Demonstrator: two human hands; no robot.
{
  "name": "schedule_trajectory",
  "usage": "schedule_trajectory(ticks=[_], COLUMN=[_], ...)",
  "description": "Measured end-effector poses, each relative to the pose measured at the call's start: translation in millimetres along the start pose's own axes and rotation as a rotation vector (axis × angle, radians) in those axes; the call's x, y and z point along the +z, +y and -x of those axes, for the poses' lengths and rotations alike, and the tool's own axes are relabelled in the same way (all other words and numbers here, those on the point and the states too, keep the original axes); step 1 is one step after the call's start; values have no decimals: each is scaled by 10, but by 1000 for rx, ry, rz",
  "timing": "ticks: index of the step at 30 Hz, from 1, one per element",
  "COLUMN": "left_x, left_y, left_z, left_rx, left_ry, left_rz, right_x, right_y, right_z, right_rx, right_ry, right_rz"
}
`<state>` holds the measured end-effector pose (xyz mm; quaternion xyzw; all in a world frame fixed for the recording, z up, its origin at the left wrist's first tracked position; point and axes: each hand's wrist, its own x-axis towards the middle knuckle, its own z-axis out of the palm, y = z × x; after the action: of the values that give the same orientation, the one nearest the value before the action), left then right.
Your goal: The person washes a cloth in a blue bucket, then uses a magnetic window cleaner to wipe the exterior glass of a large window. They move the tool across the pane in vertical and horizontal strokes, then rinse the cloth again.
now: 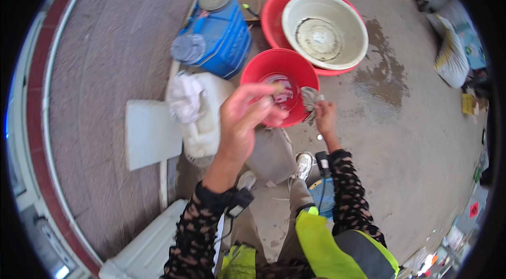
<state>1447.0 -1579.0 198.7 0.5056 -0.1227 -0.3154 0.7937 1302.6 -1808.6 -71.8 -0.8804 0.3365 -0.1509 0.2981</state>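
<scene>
My left hand (243,121) is raised in front of the small red basin (254,63), blurred by motion. Its fingers are bent, with a small yellowish thing (278,89) at their tips, too smeared to name. My right hand (326,116) is closed on a wet-looking grey cloth (310,98) at the basin's right rim. Some liquid and pinkish-white patches show inside the basin. Behind it, a cream-white basin (360,34) sits inside a larger red basin (271,15).
Left of the basins stand a blue jerrycan (224,42) and a white plastic can (208,121) with a pale cloth (185,97) on it. A white board (152,134) lies beside them. Wet patches mark the concrete floor (400,158). A white sack (451,57) stands far right.
</scene>
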Motion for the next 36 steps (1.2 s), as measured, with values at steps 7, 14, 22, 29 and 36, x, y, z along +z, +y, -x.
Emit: schedule_trajectory(ticks=[7,14,22,29,36], left_x=[1373,2194,2469,2392,2068], left_y=[1166,1823,2208,2325,2297], left_z=[-303,-85,189,333,362], left_rx=[181,304,379,695,1049], left_ry=[-272,-476,-435,-244,45], left_rz=[46,-20,-76,-414,-783], right_x=[-1976,-3052,-3736,-3915,-3795], right_y=[-748,-1842,-2798,-3363,-3743], right_z=[-76,-48,-20,387,633], right_rx=[149,-44,-55,-127,-199], right_ry=[-225,-384,-461,-808,-998], right_rz=[-650,-655,-925,-1043,-1066])
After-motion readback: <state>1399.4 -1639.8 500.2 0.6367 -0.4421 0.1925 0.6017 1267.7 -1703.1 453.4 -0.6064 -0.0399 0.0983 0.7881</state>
